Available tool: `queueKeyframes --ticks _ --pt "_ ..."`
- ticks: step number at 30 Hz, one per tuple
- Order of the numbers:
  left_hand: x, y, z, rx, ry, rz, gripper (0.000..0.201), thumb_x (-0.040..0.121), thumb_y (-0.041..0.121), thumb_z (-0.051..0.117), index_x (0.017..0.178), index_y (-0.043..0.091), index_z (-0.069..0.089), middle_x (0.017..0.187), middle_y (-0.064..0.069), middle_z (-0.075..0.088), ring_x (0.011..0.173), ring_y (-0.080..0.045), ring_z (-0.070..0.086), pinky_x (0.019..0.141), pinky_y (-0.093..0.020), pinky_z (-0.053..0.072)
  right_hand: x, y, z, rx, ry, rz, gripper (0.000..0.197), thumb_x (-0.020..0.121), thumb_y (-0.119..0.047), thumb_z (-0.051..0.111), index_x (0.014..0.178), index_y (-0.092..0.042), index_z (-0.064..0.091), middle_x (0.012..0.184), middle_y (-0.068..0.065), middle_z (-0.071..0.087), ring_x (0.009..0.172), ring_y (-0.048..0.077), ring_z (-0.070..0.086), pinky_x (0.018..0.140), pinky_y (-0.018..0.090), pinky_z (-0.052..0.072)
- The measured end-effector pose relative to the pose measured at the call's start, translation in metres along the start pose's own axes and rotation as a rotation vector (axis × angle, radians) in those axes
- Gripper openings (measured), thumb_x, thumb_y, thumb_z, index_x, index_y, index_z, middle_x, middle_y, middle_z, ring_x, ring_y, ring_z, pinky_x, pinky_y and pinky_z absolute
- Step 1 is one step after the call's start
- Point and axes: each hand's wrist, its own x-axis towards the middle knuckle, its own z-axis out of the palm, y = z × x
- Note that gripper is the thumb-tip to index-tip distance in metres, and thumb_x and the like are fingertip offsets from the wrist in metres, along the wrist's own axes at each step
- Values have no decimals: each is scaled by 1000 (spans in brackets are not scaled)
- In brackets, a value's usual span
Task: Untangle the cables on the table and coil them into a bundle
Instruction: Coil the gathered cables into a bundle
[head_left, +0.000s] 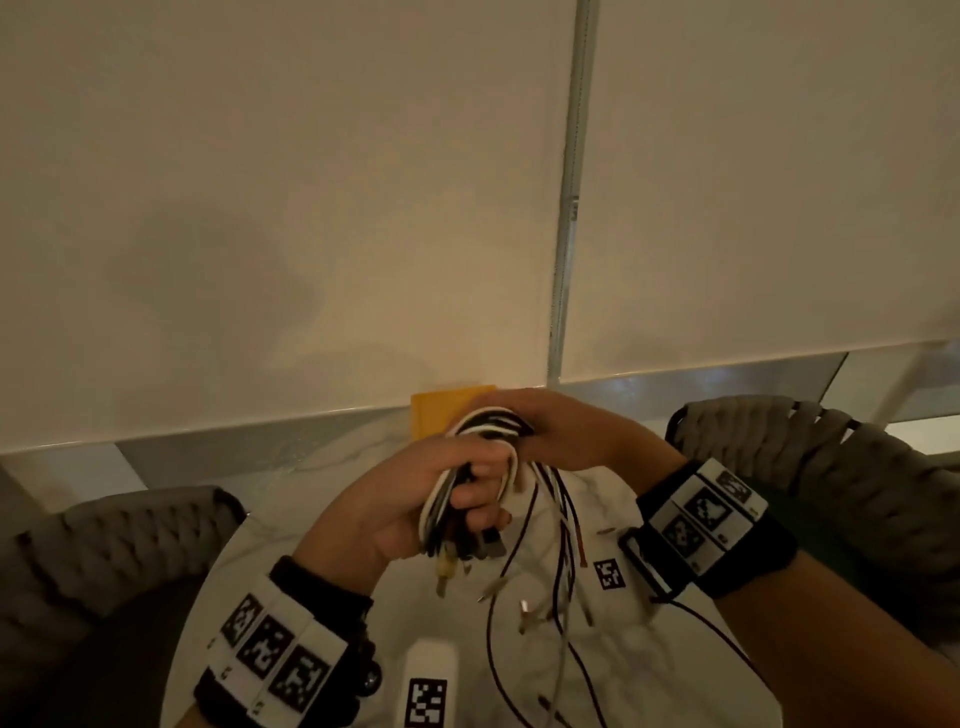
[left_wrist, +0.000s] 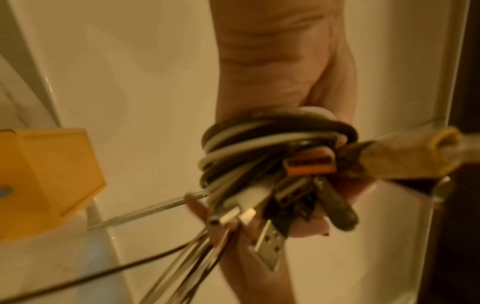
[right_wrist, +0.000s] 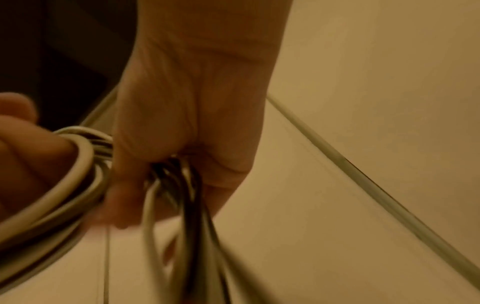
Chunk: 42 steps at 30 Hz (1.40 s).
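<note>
Pale roller blinds (head_left: 311, 208) fill the wall behind the round white table (head_left: 649, 649), and woven grey chairs (head_left: 831, 467) stand to either side of that table; above the table's middle, lifted clear of its top, hangs the cable bundle (head_left: 467, 493), a thick hank of black and white leads looped over at its far end, its long axis running from the far rim of the table back toward the person; the left hand (head_left: 405, 509) has its fingers curled tight round the middle of the hank, plugs poking out below the fist, among them a USB plug (left_wrist: 270, 246) and an orange connector (left_wrist: 309, 162); the right hand (head_left: 561, 431) sits just beyond it on the far side, fingers closed over the looped top, so the two hands touch across the bundle; from under the right hand the loose tails (head_left: 550, 571) drop toward the near side of the table, thin dark and pale strands trailing across the marble beside a small printed marker (head_left: 608, 574); I judge the next wrap must draw those tails up and over the loop, and the right hand lies nearer them; a yellow box (head_left: 441, 410) rests at the table's far edge.
</note>
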Motion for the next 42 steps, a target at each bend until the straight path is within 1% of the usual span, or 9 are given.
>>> queueKeyframes --ticks 3,7,12,20,24,28,33,37,42 --pt "1 13 -11 -162 -130 82 28 73 24 69 51 16 54 36 4 47 37 -11 48 62 -23 52 -2 15 12 191 195 70 12 92 -23 52 100 -16 58 58 -5 53 47 8 46 46 23 41" --pt "2 23 -17 -391 -178 356 24 88 17 54 68 6 57 52 -6 62 54 -18 61 79 -30 52 -9 38 53 -82 660 160 9 92 -35 47 98 -30 41 70 0 52 57 4 47 54 14 38" --pt "32 15 -25 -574 308 540 35 85 22 55 52 18 45 42 8 45 43 -8 52 61 -21 54 -13 32 100 -309 400 384 26 99 -24 34 120 -9 38 65 -9 42 49 3 41 44 13 29" --pt "75 -29 -51 325 798 664 30 86 15 65 57 15 56 50 2 61 59 -20 65 66 -35 58 -2 -17 72 -333 -36 581 25 97 -13 37 112 7 42 88 22 57 73 36 63 66 41 52" --pt "77 -34 -59 723 833 646 37 80 30 71 58 3 57 57 -18 59 56 -26 59 56 -35 49 3 -25 49 -366 -157 597 31 94 -14 40 120 3 43 79 9 57 59 18 59 65 34 51" --pt "65 -26 -54 939 560 232 35 86 19 61 55 20 45 56 -2 44 51 -12 42 59 -34 39 3 -28 30 -487 -268 445 35 93 -17 49 126 -5 48 110 5 57 86 13 53 66 18 40" --pt "44 -41 -72 461 82 51 64 74 75 44 81 13 58 62 0 63 57 -13 60 70 -35 51 3 -20 13 -403 -262 279 25 94 -24 51 106 -4 61 79 -15 56 70 -10 53 66 7 38" --pt "40 -50 -76 435 -221 5 39 55 27 83 82 14 58 68 3 63 63 -16 62 79 -44 50 2 -7 0 -310 -56 215 28 82 -26 68 69 -1 65 60 18 57 51 16 44 55 28 36" --pt "34 -59 -55 25 -549 27 13 70 21 67 77 16 58 55 10 59 57 -9 60 83 -28 47 -2 25 -3 -212 400 216 50 82 -53 51 52 -13 54 46 -2 46 43 9 40 51 24 37"
